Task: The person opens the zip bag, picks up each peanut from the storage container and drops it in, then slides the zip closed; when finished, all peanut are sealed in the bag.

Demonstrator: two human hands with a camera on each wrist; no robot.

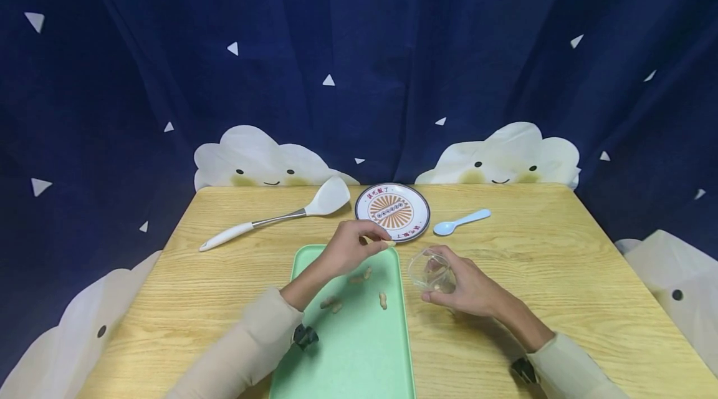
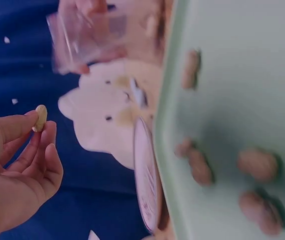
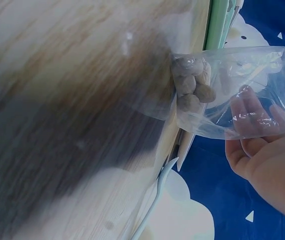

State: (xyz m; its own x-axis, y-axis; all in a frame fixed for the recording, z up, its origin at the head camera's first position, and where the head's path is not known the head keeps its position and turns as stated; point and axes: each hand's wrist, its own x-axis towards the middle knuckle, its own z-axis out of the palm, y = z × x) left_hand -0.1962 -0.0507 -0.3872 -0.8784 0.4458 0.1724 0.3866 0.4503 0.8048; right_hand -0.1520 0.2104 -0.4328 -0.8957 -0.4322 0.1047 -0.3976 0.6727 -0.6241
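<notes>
Between thumb and fingertips, my left hand (image 1: 349,248) pinches a pale peanut (image 2: 41,118) above the far end of the green tray (image 1: 364,349). Several peanuts in their shells (image 1: 383,300) lie scattered on that tray, below and nearer than the left hand. To the right of the tray, my right hand (image 1: 471,283) grips a clear plastic cup (image 1: 430,269) with its fingers around the side. Several peanuts (image 3: 190,82) sit at the bottom of this cup, seen through its wall in the right wrist view. The cup's mouth faces up and tilts slightly left.
A white plate with red lettering (image 1: 418,224) lies just beyond the tray. Right of the plate is a light blue spoon (image 1: 463,221). A white spatula (image 1: 328,198) lies at the back left of the wooden table (image 1: 561,249). Behind hangs a dark blue curtain (image 1: 359,25).
</notes>
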